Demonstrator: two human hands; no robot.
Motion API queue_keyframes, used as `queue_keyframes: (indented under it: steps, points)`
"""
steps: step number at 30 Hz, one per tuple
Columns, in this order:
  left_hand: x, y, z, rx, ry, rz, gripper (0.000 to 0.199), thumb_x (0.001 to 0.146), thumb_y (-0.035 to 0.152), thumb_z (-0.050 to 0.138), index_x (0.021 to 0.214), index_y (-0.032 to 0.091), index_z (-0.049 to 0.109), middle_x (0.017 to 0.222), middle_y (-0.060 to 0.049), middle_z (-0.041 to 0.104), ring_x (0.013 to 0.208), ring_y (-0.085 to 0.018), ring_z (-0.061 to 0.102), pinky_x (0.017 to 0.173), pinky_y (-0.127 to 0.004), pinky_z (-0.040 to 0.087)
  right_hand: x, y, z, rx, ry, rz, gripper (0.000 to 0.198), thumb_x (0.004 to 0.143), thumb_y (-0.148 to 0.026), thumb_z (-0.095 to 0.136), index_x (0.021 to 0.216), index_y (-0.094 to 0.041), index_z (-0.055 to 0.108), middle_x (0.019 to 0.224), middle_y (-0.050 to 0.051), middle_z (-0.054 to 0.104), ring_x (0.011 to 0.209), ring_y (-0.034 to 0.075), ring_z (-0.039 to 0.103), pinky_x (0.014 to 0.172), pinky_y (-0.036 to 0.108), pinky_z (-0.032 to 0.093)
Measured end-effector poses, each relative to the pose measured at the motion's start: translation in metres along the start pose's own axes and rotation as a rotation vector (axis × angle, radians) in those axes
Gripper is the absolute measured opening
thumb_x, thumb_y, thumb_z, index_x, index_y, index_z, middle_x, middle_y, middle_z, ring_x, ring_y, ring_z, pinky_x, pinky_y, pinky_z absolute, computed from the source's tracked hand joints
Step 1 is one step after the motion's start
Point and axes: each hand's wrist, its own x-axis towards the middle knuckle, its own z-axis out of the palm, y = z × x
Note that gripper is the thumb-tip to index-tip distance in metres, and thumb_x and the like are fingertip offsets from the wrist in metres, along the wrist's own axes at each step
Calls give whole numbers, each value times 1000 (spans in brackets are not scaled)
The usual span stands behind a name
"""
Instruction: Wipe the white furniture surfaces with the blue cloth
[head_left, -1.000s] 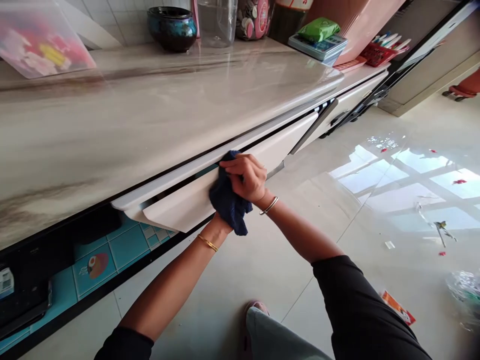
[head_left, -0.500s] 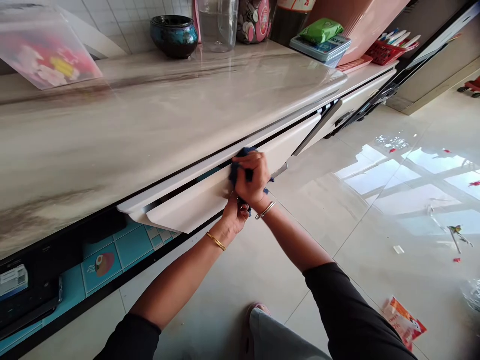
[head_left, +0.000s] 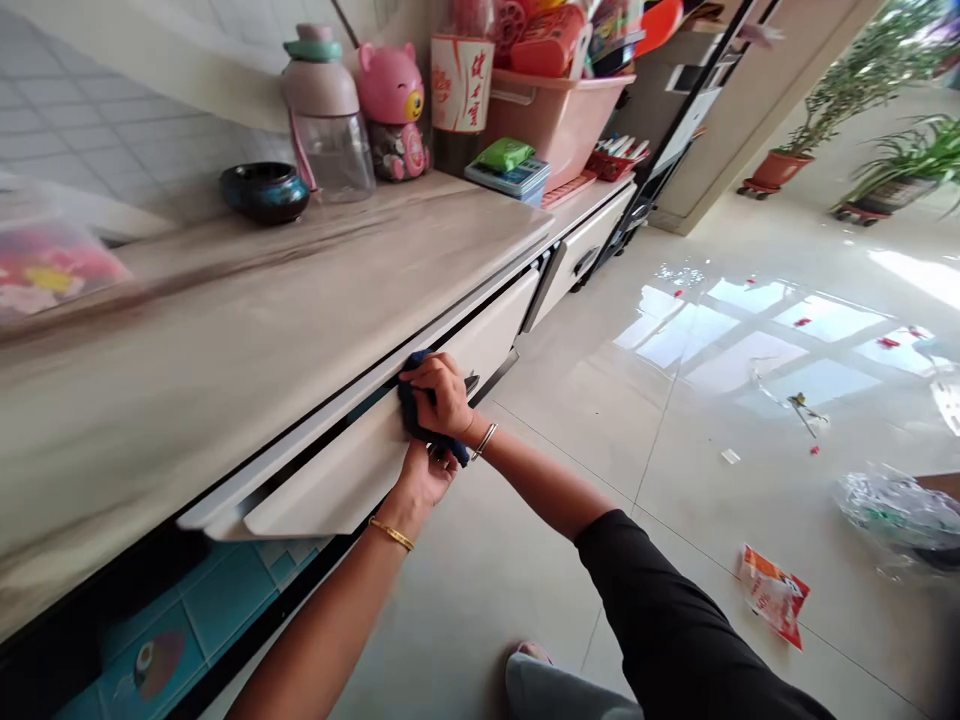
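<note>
My right hand [head_left: 444, 398] is closed on a dark blue cloth [head_left: 411, 410] and presses it against the top edge of a white drawer front [head_left: 330, 480]. The drawer is pulled out a little below the countertop. A dark handle [head_left: 472, 383] shows just beyond my right hand. Lower down, my left hand [head_left: 427, 472] is at the drawer front's bottom edge with its fingers curled, close under the hanging end of the cloth. What those fingers grip is partly hidden.
On the marble-look countertop [head_left: 225, 330] stand a dark glazed pot [head_left: 265, 192], a clear bottle [head_left: 330, 140], a pink bear jar [head_left: 394, 110] and a pink bin [head_left: 559, 125]. A snack wrapper [head_left: 775, 593] and a clear plastic bag [head_left: 900, 515] lie on the tiled floor.
The view has shifted, showing more of the room at the back and right. My right hand still holds the cloth at the drawer's top edge; my left stays below it.
</note>
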Motion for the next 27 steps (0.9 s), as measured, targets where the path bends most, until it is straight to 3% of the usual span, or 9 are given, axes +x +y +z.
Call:
queue_keyframes:
  steps: [4, 10, 14, 16, 18, 20, 22, 27]
  points:
    - [-2, -6, 21, -142, 129, -25, 22, 100, 45, 54, 103, 23, 59, 105, -3, 58, 78, -8, 58, 60, -17, 48, 3, 57, -31, -56, 155, 27, 10, 94, -14, 47, 96, -24, 46, 90, 5, 72, 80, 21, 62, 80, 44, 54]
    - [2, -17, 26, -207, 206, 42, 26, 89, 44, 70, 104, 27, 58, 110, -2, 54, 89, -10, 58, 67, -21, 49, 2, 153, -77, -123, 271, 206, 8, 100, -23, 44, 92, -23, 43, 91, 7, 64, 87, 20, 59, 83, 39, 52]
    - [7, -20, 26, -220, 211, 61, 22, 90, 42, 68, 102, 27, 58, 111, -1, 56, 91, -10, 60, 69, -22, 50, 6, 224, -110, -217, 363, 346, 21, 103, -41, 44, 94, -22, 44, 92, 5, 54, 90, 19, 59, 91, 40, 52]
    - [8, -22, 28, -233, 211, 69, 20, 90, 41, 68, 99, 26, 57, 110, -1, 57, 91, -10, 60, 69, -23, 50, 9, 242, -117, -258, 387, 392, 27, 104, -47, 42, 96, -22, 45, 93, 5, 51, 92, 18, 58, 94, 41, 52]
    - [9, -23, 30, -251, 209, 78, 20, 90, 40, 68, 97, 26, 56, 109, 0, 58, 90, -10, 60, 69, -23, 49, 11, 239, -113, -289, 426, 430, 28, 105, -48, 39, 96, -22, 44, 93, 4, 48, 92, 17, 58, 94, 41, 52]
    - [9, -23, 31, -265, 205, 84, 18, 91, 39, 67, 97, 26, 56, 108, 0, 58, 90, -10, 60, 68, -22, 49, 11, 213, -99, -299, 478, 434, 25, 105, -45, 39, 94, -23, 44, 91, 3, 47, 89, 17, 57, 91, 40, 53]
    - [9, -22, 30, -273, 199, 83, 16, 91, 38, 67, 98, 27, 58, 107, 0, 58, 89, -10, 59, 68, -22, 48, 11, 171, -78, -264, 497, 398, 20, 105, -39, 41, 92, -24, 43, 90, 3, 48, 86, 17, 56, 86, 37, 54]
    - [9, -21, 23, -289, 126, 33, 15, 93, 37, 67, 99, 26, 60, 106, -1, 59, 90, -9, 58, 68, -19, 46, 13, 48, -21, -117, 333, 338, 12, 100, -27, 46, 89, -24, 42, 83, 3, 52, 78, 19, 52, 73, 38, 48]
